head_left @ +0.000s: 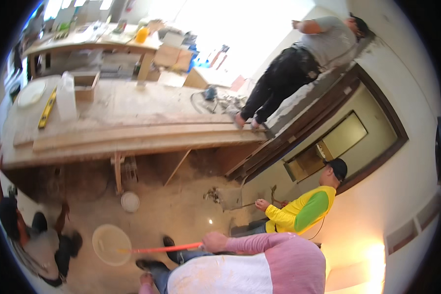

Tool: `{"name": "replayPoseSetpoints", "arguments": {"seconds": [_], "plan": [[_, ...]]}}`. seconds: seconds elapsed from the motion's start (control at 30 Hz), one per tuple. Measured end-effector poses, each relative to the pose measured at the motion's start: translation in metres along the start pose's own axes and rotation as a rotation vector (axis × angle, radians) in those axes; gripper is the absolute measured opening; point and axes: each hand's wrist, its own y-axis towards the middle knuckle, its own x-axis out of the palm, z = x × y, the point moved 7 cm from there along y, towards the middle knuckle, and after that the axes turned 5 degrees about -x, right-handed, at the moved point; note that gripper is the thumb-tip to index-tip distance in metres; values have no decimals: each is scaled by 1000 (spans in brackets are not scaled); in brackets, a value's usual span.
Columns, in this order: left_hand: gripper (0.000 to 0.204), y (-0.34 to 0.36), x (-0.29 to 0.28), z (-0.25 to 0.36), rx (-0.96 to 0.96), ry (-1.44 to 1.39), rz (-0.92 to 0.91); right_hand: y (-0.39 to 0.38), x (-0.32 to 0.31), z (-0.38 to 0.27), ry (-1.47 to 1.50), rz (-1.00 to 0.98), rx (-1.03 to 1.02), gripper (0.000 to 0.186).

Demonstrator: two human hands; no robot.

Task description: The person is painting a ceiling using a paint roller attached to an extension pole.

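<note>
My right hand point(215, 242), at the end of a pink sleeve, is closed around one end of a long orange-red stick point(169, 248). The stick runs left, and its yellowish far end overlaps a round pale tub point(113, 230) on the floor. Its kind and whether its tip touches the tub's inside cannot be made out. My left hand point(146, 279) is lower, near my legs and apart from the stick. It is small and blurred, so its fingers do not show clearly. Dark shoes point(169, 241) are visible between the tub and my body.
A person in yellow and green point(299, 208) stands at right; another point(41, 250) crouches at left. A third person point(299, 63) stands on a large wooden bench point(132, 100), which bears a yellow spirit level point(47, 108). A small white bucket point(130, 201) is on the floor.
</note>
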Motion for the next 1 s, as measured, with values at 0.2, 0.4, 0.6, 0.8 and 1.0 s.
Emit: {"name": "replayPoseSetpoints", "arguments": {"seconds": [0.2,0.4,0.6,0.8,1.0], "plan": [[66,-23,90,100,-51,-723,-415,-22,33,28,-63,25,48,50],[65,-31,107,123,-30,-1062,-543,-24,60,34,88,23,43,51],[45,-15,147,127,-26,-1064,-586,-35,88,63,95,47,-101,46],[17,-12,192,121,42,-1424,-390,-49,116,83,-76,-13,-137,33],[13,-28,195,128,-93,-1482,-52,-44,119,68,-171,163,-254,35]]}}
